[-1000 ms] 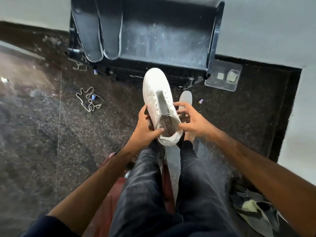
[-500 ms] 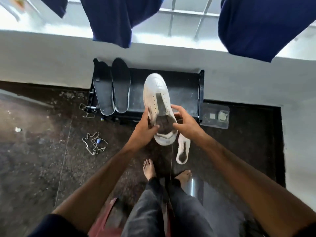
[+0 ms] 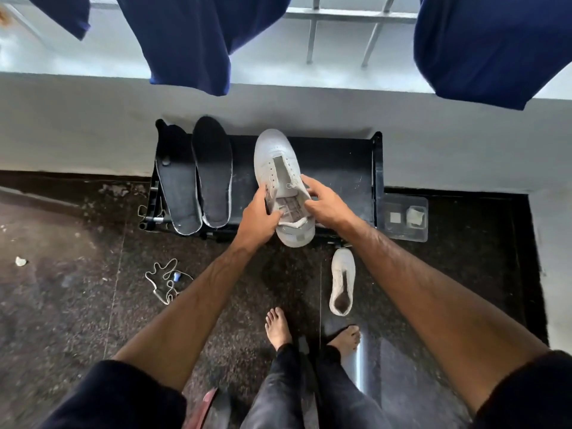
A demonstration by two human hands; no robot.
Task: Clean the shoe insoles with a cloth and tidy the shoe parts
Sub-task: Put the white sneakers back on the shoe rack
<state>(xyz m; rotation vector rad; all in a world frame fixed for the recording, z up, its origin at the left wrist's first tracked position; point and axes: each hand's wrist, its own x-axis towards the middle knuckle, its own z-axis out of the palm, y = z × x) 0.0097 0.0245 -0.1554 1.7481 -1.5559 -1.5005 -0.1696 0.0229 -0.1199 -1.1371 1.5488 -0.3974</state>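
Observation:
I hold a white lace-less sneaker over the black shoe rack, toe pointing away. My left hand grips the left side of its collar, thumb inside the opening. My right hand grips the right side near the eyelets. Two dark insoles lean side by side on the rack's left end. The second white sneaker lies on the floor below my right forearm. A white shoelace sits tangled on the floor to the left.
A clear plastic box with small items stands right of the rack. Dark blue garments hang above the low wall. My bare feet stand on the dark speckled floor. A red object shows at the bottom edge.
I have risen from sitting to standing, so the view pulled back and up. The sneaker moved with both hands from over my knees to above the rack.

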